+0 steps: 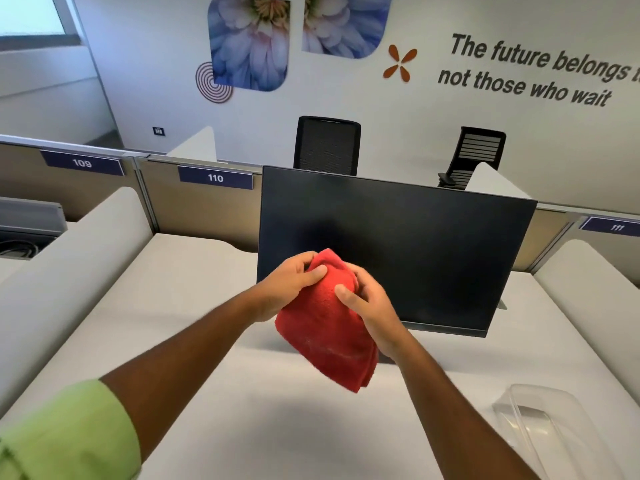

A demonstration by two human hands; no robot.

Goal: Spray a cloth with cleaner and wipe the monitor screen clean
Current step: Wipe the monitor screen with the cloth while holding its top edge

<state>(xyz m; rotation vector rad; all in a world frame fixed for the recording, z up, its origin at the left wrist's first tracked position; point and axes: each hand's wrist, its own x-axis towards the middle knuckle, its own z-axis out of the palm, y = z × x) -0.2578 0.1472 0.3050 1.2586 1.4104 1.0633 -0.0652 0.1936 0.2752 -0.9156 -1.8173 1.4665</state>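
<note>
Far wall [450, 140]: white, with blue flower prints, an orange four-petal mark and dark lettering reading "The future belongs t…" over "not those who wait", cut off at the right edge.

Desk [194, 289]: pale top, running from near edge to the partition, with rounded white dividers [86, 244] on left and right.

Partition [194, 206]: tan panels behind the desk carrying number plates 109, 110 and 111.

Monitor [415, 244]: dark, blank screen, standing upright at the far middle of the desk, slightly right of centre.

Two black office chairs [327, 145] beyond the partition, one behind the monitor's top edge, the other further right.

Clear plastic container [540, 420]: near right of the desk, well apart from the monitor.

Red cloth [329, 341]: bunched and folded, held up in the air in front of the monitor's lower left part, its loose end hanging toward the near side. Whether it touches the screen, cannot tell.

Left hand [294, 282]: grasping the cloth's upper left, thumb laid over the top. Green sleeve [69, 434] at the near left.

Right hand [370, 306]: fingers curled around the cloth's right side, thumb pressing into the fabric.
</note>
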